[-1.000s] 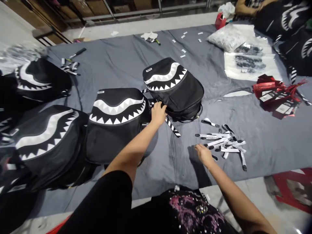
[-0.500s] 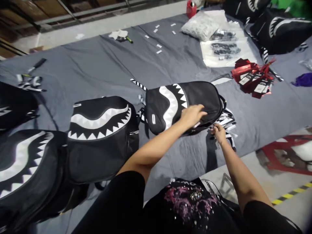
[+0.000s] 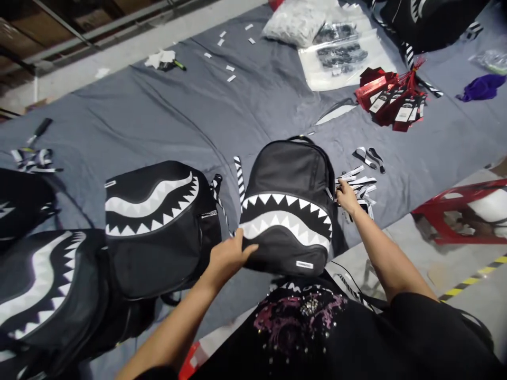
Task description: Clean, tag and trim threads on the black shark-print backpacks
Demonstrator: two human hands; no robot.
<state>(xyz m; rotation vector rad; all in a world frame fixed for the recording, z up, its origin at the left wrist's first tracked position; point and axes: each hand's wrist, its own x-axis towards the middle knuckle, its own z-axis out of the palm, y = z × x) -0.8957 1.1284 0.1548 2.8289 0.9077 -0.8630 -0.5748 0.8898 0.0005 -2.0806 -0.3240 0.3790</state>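
Note:
A black backpack [image 3: 291, 174] with a white shark-mouth print lies in front of me, its top handle pointing away and its small label near my body. My left hand [image 3: 229, 254] is at its lower left side, thumb and fingers apart, with the fingertips partly out of sight by the bag's edge. At the bag's right side, my right hand [image 3: 346, 198] has its fingers closed at a pile of black-and-white strips [image 3: 362, 184]; what they pinch is too small to make out.
More shark-print backpacks [image 3: 158, 264] lie left, another at the upper right. Red tags [image 3: 392, 100], plastic bags [image 3: 336, 55], a purple cloth [image 3: 482, 87] and small white labels lie on the grey cloth [image 3: 178, 116]. A red stool [image 3: 467, 211] stands beyond the table's right edge.
The backpack has been turned, its handle now pointing away from me. My left hand has moved from its top to its lower left side. The view has shifted.

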